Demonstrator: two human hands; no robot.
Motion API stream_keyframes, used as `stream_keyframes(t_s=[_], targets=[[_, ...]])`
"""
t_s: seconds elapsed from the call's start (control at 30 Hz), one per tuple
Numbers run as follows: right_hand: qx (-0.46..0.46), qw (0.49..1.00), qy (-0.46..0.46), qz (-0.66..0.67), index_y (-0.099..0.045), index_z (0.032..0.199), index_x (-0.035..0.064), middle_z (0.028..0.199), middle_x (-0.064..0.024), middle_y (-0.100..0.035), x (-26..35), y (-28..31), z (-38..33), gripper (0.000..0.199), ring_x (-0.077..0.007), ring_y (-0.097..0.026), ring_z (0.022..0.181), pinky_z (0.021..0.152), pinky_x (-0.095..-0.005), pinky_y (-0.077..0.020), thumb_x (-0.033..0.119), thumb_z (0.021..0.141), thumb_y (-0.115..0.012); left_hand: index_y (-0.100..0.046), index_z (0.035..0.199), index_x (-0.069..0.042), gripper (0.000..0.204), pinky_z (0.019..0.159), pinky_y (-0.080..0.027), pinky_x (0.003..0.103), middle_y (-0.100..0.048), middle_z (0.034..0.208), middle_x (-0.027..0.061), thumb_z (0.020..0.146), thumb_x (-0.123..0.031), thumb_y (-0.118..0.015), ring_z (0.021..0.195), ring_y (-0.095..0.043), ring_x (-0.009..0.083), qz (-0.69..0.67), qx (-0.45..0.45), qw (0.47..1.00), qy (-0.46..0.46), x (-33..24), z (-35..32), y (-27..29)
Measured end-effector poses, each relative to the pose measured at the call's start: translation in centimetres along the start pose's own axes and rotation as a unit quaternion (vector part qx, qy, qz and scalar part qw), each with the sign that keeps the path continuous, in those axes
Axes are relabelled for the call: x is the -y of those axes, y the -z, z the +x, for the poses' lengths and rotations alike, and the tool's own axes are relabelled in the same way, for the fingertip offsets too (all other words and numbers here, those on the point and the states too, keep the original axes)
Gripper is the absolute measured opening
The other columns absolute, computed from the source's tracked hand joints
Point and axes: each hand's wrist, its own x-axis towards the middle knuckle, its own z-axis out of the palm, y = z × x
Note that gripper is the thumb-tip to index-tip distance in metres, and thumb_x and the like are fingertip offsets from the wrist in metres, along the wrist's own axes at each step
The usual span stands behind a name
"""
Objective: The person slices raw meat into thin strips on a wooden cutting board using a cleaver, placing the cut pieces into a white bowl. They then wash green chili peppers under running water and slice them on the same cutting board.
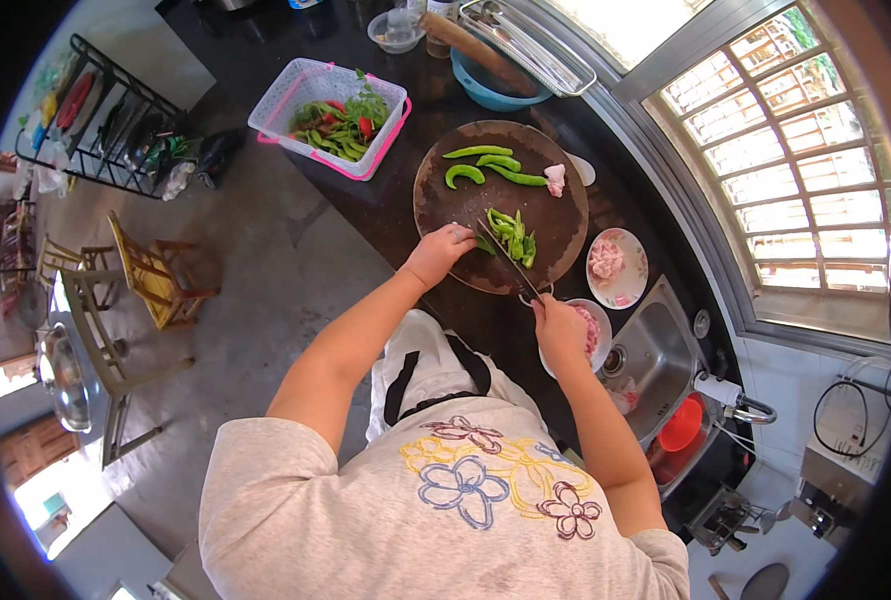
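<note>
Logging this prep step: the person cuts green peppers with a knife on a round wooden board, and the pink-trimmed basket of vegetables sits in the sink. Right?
Not quite. In the head view the basket stands on the dark counter beyond the round board, not in the sink. The rest holds: the right hand holds the knife over the green peppers.
</note>
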Motion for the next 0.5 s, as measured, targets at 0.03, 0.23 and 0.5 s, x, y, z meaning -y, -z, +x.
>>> stream_keyframes(t_s=[0.03, 0.23, 0.5], targets=[[-0.002, 1.0, 0.004, 0.002, -0.061, 0.09, 0.0077, 0.07, -0.0148, -0.064, 0.1, 0.4, 0.0, 0.021, -0.0358, -0.064, 0.065, 0.057, -0.0471, -0.0487, 0.027, 0.093, -0.055, -0.066, 0.097, -0.009, 0.022, 0.082, -0.053, 0.034, -0.064, 0.105, 0.0045, 0.077, -0.006, -0.058, 0.1, -0.062, 0.0241, -0.002, -0.004, 1.0, 0.001, 0.1, -0.1, 0.0], [0.029, 0.999, 0.003, -0.012, -0.061, 0.09, 0.0069, 0.069, -0.015, -0.063, 0.2, 1.7, 0.5, 0.02, -0.0355, -0.064, 0.066, 0.057, -0.0469, -0.0489, 0.026, 0.093, -0.056, -0.066, 0.097, -0.008, 0.022, 0.082, -0.054, 0.035, -0.064, 0.105, 0.0055, 0.076, -0.005, -0.06, 0.101, -0.062, 0.0252, -0.017, -0.02, 1.0, 0.01, 0.0, -0.3, -0.2], [0.031, 0.999, 0.002, 0.031, -0.061, 0.093, 0.0069, 0.07, -0.0171, -0.064, -0.5, -3.3, 2.8, 0.021, -0.0375, -0.064, 0.067, 0.06, -0.0473, -0.0502, 0.026, 0.094, -0.054, -0.066, 0.096, -0.008, 0.022, 0.083, -0.054, 0.035, -0.065, 0.104, 0.0064, 0.075, -0.004, -0.062, 0.099, -0.063, 0.0262, -0.031, -0.016, 0.999, 0.021, 0.0, -0.1, -0.4]])
